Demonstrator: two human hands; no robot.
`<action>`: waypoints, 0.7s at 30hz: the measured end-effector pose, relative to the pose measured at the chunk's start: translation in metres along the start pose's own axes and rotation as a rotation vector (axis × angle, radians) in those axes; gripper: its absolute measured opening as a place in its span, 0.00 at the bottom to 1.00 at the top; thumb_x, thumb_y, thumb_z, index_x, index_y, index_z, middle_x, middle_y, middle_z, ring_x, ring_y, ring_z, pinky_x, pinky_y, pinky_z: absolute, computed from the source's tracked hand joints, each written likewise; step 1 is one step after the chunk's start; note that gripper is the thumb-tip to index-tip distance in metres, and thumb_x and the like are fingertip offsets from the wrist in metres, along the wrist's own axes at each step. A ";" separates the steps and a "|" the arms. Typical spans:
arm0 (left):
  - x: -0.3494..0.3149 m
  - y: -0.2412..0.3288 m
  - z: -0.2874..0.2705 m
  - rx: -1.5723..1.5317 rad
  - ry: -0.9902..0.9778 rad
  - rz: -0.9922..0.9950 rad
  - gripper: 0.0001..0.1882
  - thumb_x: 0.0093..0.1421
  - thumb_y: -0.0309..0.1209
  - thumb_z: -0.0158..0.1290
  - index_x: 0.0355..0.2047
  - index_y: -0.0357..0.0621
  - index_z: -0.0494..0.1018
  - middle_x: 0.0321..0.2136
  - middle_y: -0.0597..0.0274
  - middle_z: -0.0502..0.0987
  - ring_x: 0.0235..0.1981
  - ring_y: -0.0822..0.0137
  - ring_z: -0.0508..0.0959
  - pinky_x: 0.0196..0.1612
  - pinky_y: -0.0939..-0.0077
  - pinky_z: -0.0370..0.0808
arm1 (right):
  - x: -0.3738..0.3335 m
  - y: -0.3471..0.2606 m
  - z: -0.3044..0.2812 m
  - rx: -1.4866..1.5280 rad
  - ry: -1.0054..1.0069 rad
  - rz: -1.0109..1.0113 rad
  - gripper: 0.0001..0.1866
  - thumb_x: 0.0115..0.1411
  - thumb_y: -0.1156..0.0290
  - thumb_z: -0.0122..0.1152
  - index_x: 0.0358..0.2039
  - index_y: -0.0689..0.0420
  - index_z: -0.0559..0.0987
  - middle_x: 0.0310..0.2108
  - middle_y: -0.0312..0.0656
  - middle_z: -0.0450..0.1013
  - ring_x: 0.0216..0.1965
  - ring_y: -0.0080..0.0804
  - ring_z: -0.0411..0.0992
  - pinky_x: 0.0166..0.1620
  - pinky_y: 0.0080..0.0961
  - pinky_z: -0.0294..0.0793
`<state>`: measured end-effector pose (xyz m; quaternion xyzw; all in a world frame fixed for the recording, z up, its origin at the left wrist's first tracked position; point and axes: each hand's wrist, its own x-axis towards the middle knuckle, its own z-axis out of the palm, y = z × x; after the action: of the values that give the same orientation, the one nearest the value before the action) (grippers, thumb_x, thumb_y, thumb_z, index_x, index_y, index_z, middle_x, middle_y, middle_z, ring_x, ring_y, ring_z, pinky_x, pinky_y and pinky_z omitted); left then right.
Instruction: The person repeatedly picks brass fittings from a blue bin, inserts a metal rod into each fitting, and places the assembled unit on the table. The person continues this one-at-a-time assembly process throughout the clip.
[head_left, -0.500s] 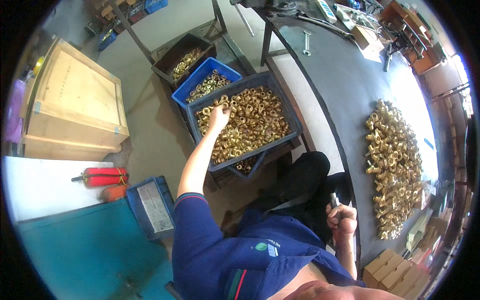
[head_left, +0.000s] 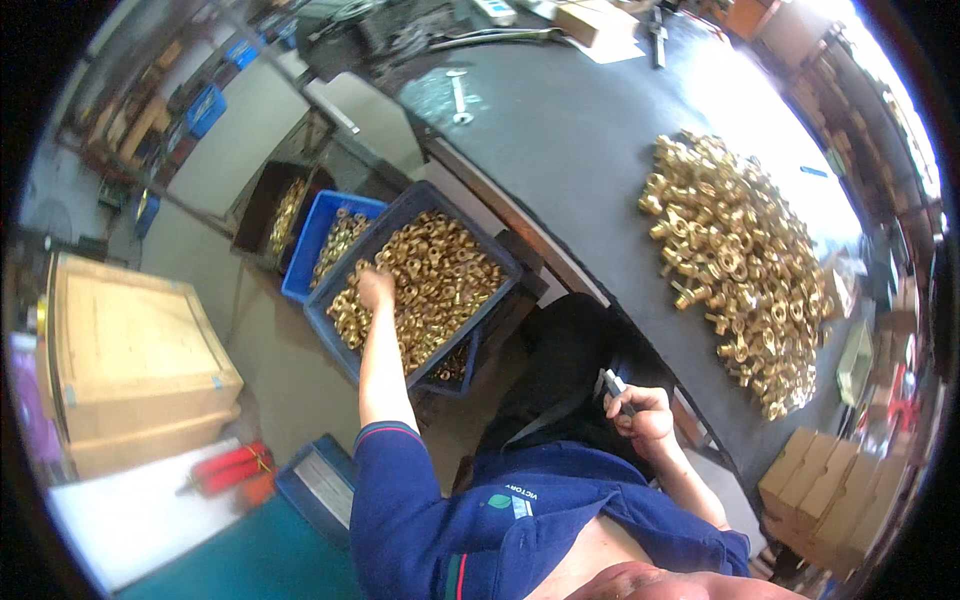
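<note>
Brass-coloured ring-ended fittings (head_left: 440,285), head view: a loose mass lies in a dark grey-blue plastic crate (head_left: 472,225), left of the person's knees and below the level of the workbench (head_left: 570,150). The person's left hand (head_left: 377,289) reaches into the crate near its left side, fingertips among the fittings; whether it grips one cannot be told, since the back of the hand covers the fingers. The right hand (head_left: 642,414), held before the body close to the bench edge, is clenched around a short grey metal tool (head_left: 614,383), whose end projects beyond the fingers; its exact kind cannot be made out.

Just beside the crate, to its left, is a bright blue bin (head_left: 297,277) containing similar metal pieces; beyond that is a dark brown bin (head_left: 248,230) with more. Another blue bin (head_left: 457,372) shows partly beneath the crate. On the workbench, a long heap of brass-coloured fittings (head_left: 740,265) lies well apart from an open-ended wrench (head_left: 458,97). At the left of the field stands a pale wooden case (head_left: 140,340), with red cylinders (head_left: 228,465) near its lower end. Cardboard boxes (head_left: 820,495) occupy the lower right.
</note>
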<state>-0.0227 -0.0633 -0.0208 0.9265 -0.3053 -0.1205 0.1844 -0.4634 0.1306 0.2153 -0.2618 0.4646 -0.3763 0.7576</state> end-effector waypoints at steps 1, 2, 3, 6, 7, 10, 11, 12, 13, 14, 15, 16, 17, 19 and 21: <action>-0.004 0.001 0.002 0.031 0.014 0.044 0.14 0.52 0.39 0.50 0.31 0.43 0.76 0.30 0.46 0.77 0.35 0.48 0.76 0.37 0.56 0.72 | -0.001 0.002 -0.007 -0.001 0.010 -0.014 0.10 0.35 0.82 0.50 0.22 0.66 0.76 0.26 0.39 0.68 0.17 0.16 0.58 0.19 0.11 0.52; -0.007 -0.001 0.004 0.062 0.030 0.087 0.14 0.53 0.39 0.49 0.31 0.41 0.76 0.29 0.46 0.77 0.34 0.47 0.76 0.36 0.55 0.72 | -0.004 0.004 -0.013 -0.002 0.020 -0.028 0.10 0.35 0.81 0.50 0.22 0.66 0.76 0.26 0.39 0.68 0.18 0.16 0.58 0.19 0.12 0.52; -0.007 -0.009 0.006 0.112 -0.061 0.134 0.15 0.54 0.37 0.48 0.31 0.36 0.74 0.29 0.46 0.77 0.32 0.46 0.76 0.34 0.54 0.71 | -0.008 0.001 -0.013 -0.076 0.074 0.009 0.10 0.34 0.80 0.51 0.22 0.64 0.76 0.26 0.37 0.68 0.19 0.17 0.59 0.20 0.12 0.53; 0.004 -0.026 0.012 0.046 -0.175 0.098 0.17 0.51 0.39 0.55 0.30 0.34 0.73 0.28 0.46 0.77 0.29 0.50 0.77 0.33 0.58 0.71 | -0.016 0.018 -0.031 -0.135 0.089 -0.109 0.10 0.34 0.79 0.51 0.21 0.63 0.77 0.27 0.36 0.69 0.19 0.17 0.59 0.21 0.13 0.54; -0.012 -0.009 0.004 0.043 -0.150 0.149 0.18 0.49 0.40 0.56 0.28 0.33 0.73 0.25 0.48 0.77 0.27 0.52 0.77 0.33 0.59 0.71 | -0.019 0.019 -0.033 -0.153 0.131 -0.132 0.10 0.34 0.80 0.50 0.21 0.63 0.77 0.25 0.34 0.69 0.20 0.17 0.59 0.22 0.13 0.54; 0.002 -0.032 0.014 -0.085 -0.123 0.220 0.19 0.48 0.41 0.58 0.31 0.34 0.76 0.21 0.49 0.77 0.25 0.57 0.78 0.33 0.64 0.72 | -0.022 0.018 -0.038 -0.095 0.167 -0.030 0.11 0.33 0.82 0.49 0.21 0.63 0.77 0.22 0.34 0.69 0.19 0.16 0.59 0.22 0.12 0.53; -0.001 -0.025 0.013 -0.049 -0.129 0.251 0.19 0.48 0.40 0.58 0.33 0.36 0.76 0.22 0.49 0.77 0.24 0.58 0.79 0.32 0.66 0.73 | -0.021 0.021 -0.041 -0.075 0.184 -0.044 0.12 0.34 0.83 0.48 0.21 0.63 0.77 0.20 0.34 0.68 0.17 0.16 0.58 0.20 0.12 0.53; -0.007 -0.020 0.009 -0.010 -0.135 0.267 0.19 0.48 0.39 0.58 0.36 0.37 0.76 0.22 0.49 0.77 0.24 0.60 0.79 0.31 0.67 0.73 | -0.022 0.023 -0.042 -0.061 0.194 -0.047 0.12 0.34 0.84 0.47 0.21 0.63 0.76 0.19 0.34 0.68 0.16 0.16 0.58 0.18 0.13 0.52; -0.002 -0.030 0.009 0.000 -0.174 0.290 0.18 0.49 0.38 0.57 0.36 0.36 0.76 0.22 0.51 0.78 0.23 0.62 0.79 0.29 0.70 0.73 | -0.023 0.023 -0.044 -0.056 0.188 -0.008 0.12 0.34 0.84 0.46 0.21 0.63 0.76 0.18 0.34 0.67 0.15 0.16 0.57 0.18 0.13 0.52; 0.003 -0.042 0.012 0.008 -0.213 0.308 0.17 0.50 0.37 0.56 0.36 0.36 0.76 0.22 0.53 0.78 0.22 0.63 0.79 0.27 0.72 0.74 | -0.023 0.021 -0.044 -0.054 0.181 0.033 0.12 0.33 0.84 0.46 0.21 0.63 0.76 0.17 0.35 0.67 0.15 0.16 0.57 0.17 0.14 0.51; 0.004 -0.048 0.009 -0.340 -0.395 0.216 0.17 0.52 0.36 0.55 0.37 0.36 0.75 0.23 0.55 0.78 0.22 0.64 0.78 0.27 0.74 0.74 | -0.023 0.016 -0.037 -0.066 0.175 0.037 0.12 0.33 0.84 0.45 0.21 0.63 0.76 0.16 0.34 0.66 0.15 0.15 0.57 0.17 0.14 0.51; -0.003 -0.056 0.007 -0.692 -0.568 0.120 0.16 0.54 0.35 0.54 0.38 0.36 0.74 0.24 0.56 0.77 0.21 0.65 0.78 0.26 0.76 0.75 | -0.023 0.017 -0.035 -0.085 0.123 -0.009 0.12 0.33 0.84 0.45 0.20 0.63 0.76 0.16 0.34 0.66 0.15 0.15 0.56 0.18 0.14 0.50; -0.034 -0.026 -0.011 -0.848 -0.689 0.064 0.14 0.55 0.34 0.53 0.35 0.34 0.73 0.24 0.54 0.77 0.22 0.65 0.78 0.26 0.76 0.76 | -0.022 0.023 -0.037 -0.092 0.120 -0.008 0.12 0.33 0.84 0.46 0.20 0.63 0.76 0.16 0.33 0.66 0.15 0.16 0.57 0.19 0.14 0.51; -0.099 0.027 -0.072 -1.083 -0.867 0.078 0.14 0.58 0.34 0.51 0.34 0.32 0.72 0.25 0.53 0.77 0.24 0.65 0.79 0.27 0.75 0.77 | -0.015 0.020 -0.027 -0.279 0.097 -0.038 0.12 0.34 0.82 0.46 0.21 0.62 0.77 0.17 0.34 0.67 0.19 0.20 0.61 0.23 0.16 0.57; -0.144 0.044 -0.093 -1.210 -1.061 0.163 0.14 0.59 0.34 0.49 0.37 0.34 0.72 0.26 0.54 0.77 0.25 0.65 0.79 0.29 0.74 0.78 | -0.002 0.025 -0.021 -0.495 -0.001 -0.215 0.12 0.34 0.81 0.46 0.21 0.61 0.77 0.18 0.36 0.68 0.23 0.24 0.65 0.27 0.20 0.61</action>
<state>-0.1271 0.0170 0.0976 0.4605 -0.3004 -0.6746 0.4926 -0.4746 0.1456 0.1889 -0.4871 0.5117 -0.3294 0.6264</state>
